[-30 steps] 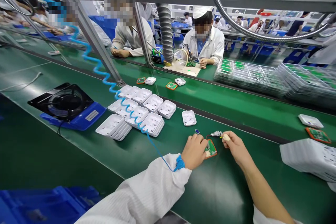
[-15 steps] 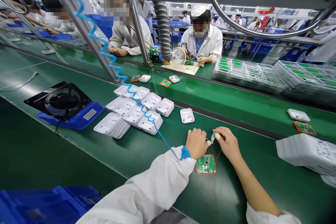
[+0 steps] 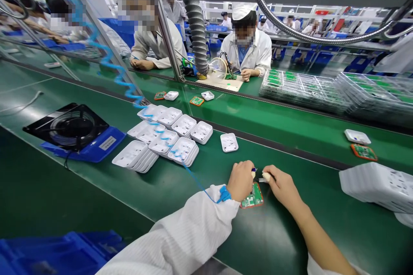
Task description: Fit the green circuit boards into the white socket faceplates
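Observation:
My left hand point(image 3: 239, 180) and my right hand point(image 3: 281, 184) meet over the green belt, fingertips close together. The left pinches a small blue part point(image 3: 254, 170); the right pinches a small grey connector point(image 3: 262, 179) with thin wires. A green circuit board in an orange frame point(image 3: 253, 197) lies on the belt just under and between the hands, partly hidden by my left hand. A blue wrist strap point(image 3: 223, 194) with a coiled blue cord point(image 3: 129, 90) sits on my left wrist. A single white plastic housing point(image 3: 229, 142) lies a little beyond the hands.
Stacks of white housings point(image 3: 164, 137) stand left of the hands, a black fan on a blue base point(image 3: 74, 131) further left. More white housings point(image 3: 377, 184) lie at right. Trays of boards point(image 3: 303, 88) and co-workers in white coats sit across the line.
The hands have drawn together over the board, the right one bringing the connector in from the right. The board has shifted slightly on the belt. The view drifted a little.

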`<state>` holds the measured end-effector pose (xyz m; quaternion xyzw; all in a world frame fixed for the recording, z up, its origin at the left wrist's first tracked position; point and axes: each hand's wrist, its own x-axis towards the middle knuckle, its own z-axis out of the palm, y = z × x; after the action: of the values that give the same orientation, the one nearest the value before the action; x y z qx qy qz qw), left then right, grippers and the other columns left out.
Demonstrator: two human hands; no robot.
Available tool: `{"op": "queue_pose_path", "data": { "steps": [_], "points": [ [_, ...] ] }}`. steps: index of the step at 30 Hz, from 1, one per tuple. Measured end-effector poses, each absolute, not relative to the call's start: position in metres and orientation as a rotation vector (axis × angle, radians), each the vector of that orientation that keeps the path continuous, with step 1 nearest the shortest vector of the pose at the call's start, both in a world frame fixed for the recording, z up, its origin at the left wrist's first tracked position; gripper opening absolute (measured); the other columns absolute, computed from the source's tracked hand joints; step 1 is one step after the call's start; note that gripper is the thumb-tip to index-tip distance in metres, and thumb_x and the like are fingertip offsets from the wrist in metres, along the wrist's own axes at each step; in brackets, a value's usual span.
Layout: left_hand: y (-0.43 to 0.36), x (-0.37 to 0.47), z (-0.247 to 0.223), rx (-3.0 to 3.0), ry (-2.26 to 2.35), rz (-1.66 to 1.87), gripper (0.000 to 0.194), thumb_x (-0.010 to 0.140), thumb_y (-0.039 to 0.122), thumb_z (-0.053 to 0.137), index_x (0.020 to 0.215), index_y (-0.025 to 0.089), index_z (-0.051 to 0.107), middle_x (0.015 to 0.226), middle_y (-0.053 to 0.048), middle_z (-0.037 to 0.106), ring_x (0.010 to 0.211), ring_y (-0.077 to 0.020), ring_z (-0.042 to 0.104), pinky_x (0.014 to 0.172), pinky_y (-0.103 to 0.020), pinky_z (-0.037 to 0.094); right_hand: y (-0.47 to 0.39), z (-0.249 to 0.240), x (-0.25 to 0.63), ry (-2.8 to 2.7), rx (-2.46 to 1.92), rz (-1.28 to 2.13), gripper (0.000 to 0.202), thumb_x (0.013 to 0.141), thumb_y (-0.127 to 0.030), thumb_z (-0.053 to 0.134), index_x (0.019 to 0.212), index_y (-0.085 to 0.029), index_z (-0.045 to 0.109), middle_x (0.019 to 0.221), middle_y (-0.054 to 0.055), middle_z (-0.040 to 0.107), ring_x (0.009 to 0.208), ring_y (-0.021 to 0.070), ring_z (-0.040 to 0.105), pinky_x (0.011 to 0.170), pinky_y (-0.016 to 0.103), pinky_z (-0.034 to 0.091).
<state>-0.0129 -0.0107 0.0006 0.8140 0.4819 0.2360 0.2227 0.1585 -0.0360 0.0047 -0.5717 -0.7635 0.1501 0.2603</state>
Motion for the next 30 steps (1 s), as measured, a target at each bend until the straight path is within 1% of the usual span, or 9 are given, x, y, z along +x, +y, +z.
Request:
{"op": "queue_pose_path", "data": {
  "steps": [2, 4, 8, 11, 16, 21, 25, 30],
  "points": [
    [-0.007, -0.015, -0.002, 2.028, 1.228, 0.753, 0.022, 0.073, 0.005, 0.044, 0.090, 0.019, 0.047, 0.082, -0.001, 0.057, 0.076, -0.0155, 0.052, 0.071, -0.029, 0.040, -0.037, 0.003, 0.157, -2.091, -1.561, 0.417, 0.018, 0.088, -0.022, 0.035, 0.090, -0.022, 0.052, 0.082, 0.002, 0.059, 0.072, 0.0148, 0.053, 0.066, 0.027, 0.041],
    [-0.005, -0.016, -0.003, 1.828, 1.128, 0.812, 0.024, 0.071, 0.006, 0.048, 0.090, 0.019, 0.049, 0.079, 0.001, 0.057, 0.071, -0.0126, 0.052, 0.067, -0.025, 0.041, -0.036, 0.003, 0.155, -2.105, -1.532, 0.406, 0.018, 0.088, -0.019, 0.034, 0.093, -0.022, 0.051, 0.087, 0.003, 0.058, 0.076, 0.0154, 0.052, 0.070, 0.029, 0.040],
    [-0.003, -0.016, -0.001, 1.667, 1.087, 0.847, 0.018, 0.065, 0.007, 0.053, 0.079, 0.018, 0.053, 0.071, 0.003, 0.055, 0.065, -0.0104, 0.049, 0.062, -0.022, 0.040, -0.035, 0.006, 0.153, -2.132, -1.494, 0.401, 0.018, 0.090, -0.021, 0.033, 0.092, -0.022, 0.051, 0.088, 0.003, 0.056, 0.082, 0.0167, 0.050, 0.074, 0.031, 0.039],
    [-0.003, -0.017, 0.002, 1.662, 1.114, 0.854, 0.014, 0.065, 0.008, 0.053, 0.075, 0.017, 0.054, 0.068, 0.004, 0.055, 0.064, -0.0103, 0.049, 0.061, -0.022, 0.039, -0.034, 0.008, 0.153, -2.153, -1.479, 0.405, 0.018, 0.090, -0.021, 0.032, 0.091, -0.022, 0.051, 0.089, 0.004, 0.055, 0.084, 0.0172, 0.049, 0.074, 0.031, 0.038],
    [-0.003, -0.017, 0.004, 1.708, 1.102, 0.860, 0.012, 0.065, 0.009, 0.053, 0.074, 0.017, 0.055, 0.071, 0.003, 0.057, 0.066, -0.0109, 0.050, 0.062, -0.023, 0.039, -0.034, 0.009, 0.152, -2.171, -1.484, 0.385, 0.018, 0.090, -0.020, 0.034, 0.091, -0.021, 0.051, 0.089, 0.004, 0.055, 0.083, 0.0170, 0.049, 0.074, 0.031, 0.038],
    [-0.004, -0.017, 0.004, 1.812, 1.117, 0.869, 0.012, 0.065, 0.008, 0.052, 0.071, 0.017, 0.053, 0.070, 0.003, 0.055, 0.066, -0.0111, 0.049, 0.062, -0.023, 0.038, -0.035, 0.014, 0.150, -2.173, -1.468, 0.383, 0.019, 0.090, -0.022, 0.034, 0.087, -0.021, 0.053, 0.084, 0.004, 0.055, 0.080, 0.0165, 0.049, 0.072, 0.030, 0.039],
    [-0.006, -0.018, 0.004, 1.902, 1.147, 0.824, 0.013, 0.066, 0.007, 0.049, 0.070, 0.018, 0.051, 0.071, 0.002, 0.054, 0.069, -0.0123, 0.049, 0.063, -0.024, 0.038, -0.035, 0.012, 0.146, -2.165, -1.424, 0.365, 0.020, 0.089, -0.019, 0.033, 0.083, -0.021, 0.053, 0.080, 0.003, 0.055, 0.078, 0.0165, 0.050, 0.070, 0.030, 0.039],
    [-0.006, -0.015, 0.001, 2.056, 1.221, 0.782, 0.015, 0.067, 0.005, 0.046, 0.072, 0.019, 0.049, 0.074, 0.001, 0.052, 0.074, -0.0144, 0.048, 0.069, -0.026, 0.038, -0.031, 0.001, 0.139, -2.228, -1.408, 0.251, 0.023, 0.088, -0.019, 0.032, 0.079, -0.020, 0.054, 0.076, 0.004, 0.056, 0.073, 0.0172, 0.049, 0.069, 0.031, 0.038]
  ]
}}
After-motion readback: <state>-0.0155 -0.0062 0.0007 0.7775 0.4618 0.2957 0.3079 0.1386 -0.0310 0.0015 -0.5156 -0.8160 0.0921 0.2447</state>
